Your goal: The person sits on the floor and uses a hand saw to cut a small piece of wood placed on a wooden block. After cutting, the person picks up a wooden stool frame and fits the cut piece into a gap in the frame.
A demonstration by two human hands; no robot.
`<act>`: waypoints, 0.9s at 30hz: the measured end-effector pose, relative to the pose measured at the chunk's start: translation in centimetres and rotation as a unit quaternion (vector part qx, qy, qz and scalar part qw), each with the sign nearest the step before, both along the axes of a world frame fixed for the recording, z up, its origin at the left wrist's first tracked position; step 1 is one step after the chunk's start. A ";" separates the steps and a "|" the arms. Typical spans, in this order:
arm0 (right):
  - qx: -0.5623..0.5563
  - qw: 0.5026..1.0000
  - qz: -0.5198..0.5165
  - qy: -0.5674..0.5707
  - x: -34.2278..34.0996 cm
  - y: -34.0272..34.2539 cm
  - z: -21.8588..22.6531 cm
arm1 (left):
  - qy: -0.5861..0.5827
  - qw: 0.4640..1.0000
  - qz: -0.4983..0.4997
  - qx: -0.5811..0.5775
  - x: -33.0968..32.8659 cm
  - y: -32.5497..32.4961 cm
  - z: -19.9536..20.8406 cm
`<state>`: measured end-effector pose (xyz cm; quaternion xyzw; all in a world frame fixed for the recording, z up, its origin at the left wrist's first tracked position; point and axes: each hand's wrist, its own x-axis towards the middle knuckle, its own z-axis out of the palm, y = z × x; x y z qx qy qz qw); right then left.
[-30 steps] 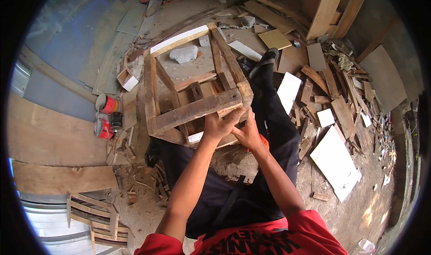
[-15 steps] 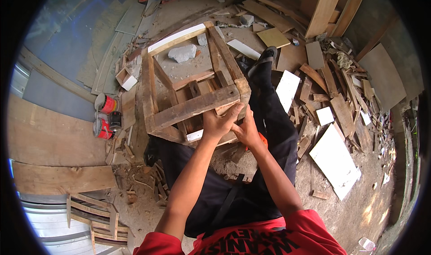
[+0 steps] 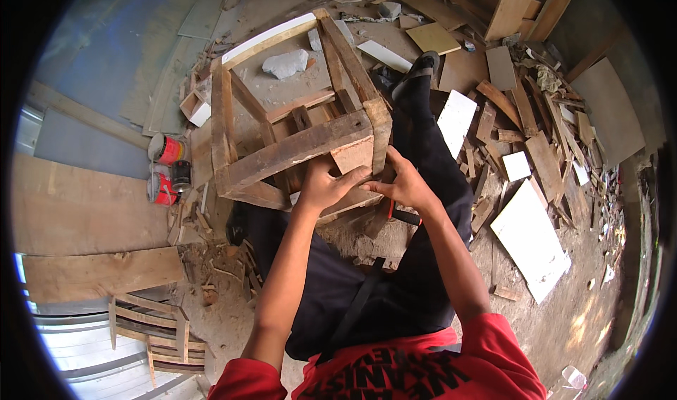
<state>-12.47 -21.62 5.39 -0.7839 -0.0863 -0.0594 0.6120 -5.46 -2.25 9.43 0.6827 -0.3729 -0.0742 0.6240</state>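
Observation:
A rough wooden frame (image 3: 296, 153), built of square posts and rails like a stool's, stands tilted between my legs. One edge at its far end is white. My left hand (image 3: 328, 186) reaches in under the near rail, beside a paler wood piece (image 3: 355, 155) at the corner. Its fingertips are hidden behind the wood, and its thumb points right. My right hand (image 3: 407, 183) grips the right corner post's lower end, thumb and forefinger on either side. Below it, a tool with a red and black handle (image 3: 405, 217) lies by my right thigh, partly covered.
Wood offcuts (image 3: 539, 160) and white boards (image 3: 530, 241) are heaped to the right. Red paint cans (image 3: 167, 149) stand on the left near a plywood sheet (image 3: 88, 213). A slatted wooden piece (image 3: 159, 329) lies lower left. Beyond the frame is a stone lump (image 3: 285, 64).
The frame has shifted slightly up and left. My hands have spread apart a little, the right one moving right along the corner post, and more of the pale wood piece shows.

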 end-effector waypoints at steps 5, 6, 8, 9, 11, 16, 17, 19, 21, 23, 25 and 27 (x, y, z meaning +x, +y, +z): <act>-0.039 0.998 -0.027 -0.027 -0.1 -0.1 -0.9 | -0.017 0.996 0.034 0.076 -0.6 1.4 -1.5; -0.058 0.997 -0.037 -0.028 -0.2 -0.1 -1.2 | -0.020 0.994 0.046 0.098 -0.9 1.3 -1.8; -0.077 0.995 -0.050 -0.035 -0.4 0.1 -1.4 | -0.027 0.987 0.073 0.143 -1.5 1.3 -2.6; -0.078 0.995 -0.053 -0.040 -0.4 0.5 -1.3 | -0.059 0.978 0.093 0.179 -1.7 1.4 -2.7; -0.086 0.994 -0.058 -0.042 -0.5 0.8 -0.9 | -0.122 0.952 0.130 0.247 -2.2 1.3 -2.9; 0.002 0.999 -0.010 -0.035 -0.1 0.0 -1.8 | -0.095 0.967 0.111 0.210 -1.5 1.1 -3.8; 0.013 0.999 0.001 -0.031 0.0 -0.2 -1.7 | -0.093 0.970 0.106 0.198 -1.4 1.2 -3.8; 0.036 0.999 0.023 -0.024 0.1 -0.4 -1.5 | -0.109 0.970 0.104 0.188 -1.2 1.2 -3.8; 0.040 0.999 0.019 -0.018 0.1 -0.2 -1.4 | -0.117 0.971 0.103 0.181 -1.1 1.1 -3.9; 0.040 0.999 0.016 -0.019 0.0 -0.1 -1.5 | -0.117 0.972 0.103 0.175 -1.2 1.0 -3.8; 0.037 0.999 0.016 -0.028 0.0 -0.1 -1.9 | -0.111 0.974 0.102 0.168 -1.1 0.9 -3.8; 0.048 0.998 0.016 -0.027 0.0 0.0 -1.6 | -0.110 0.974 0.101 0.168 -1.1 1.0 -3.9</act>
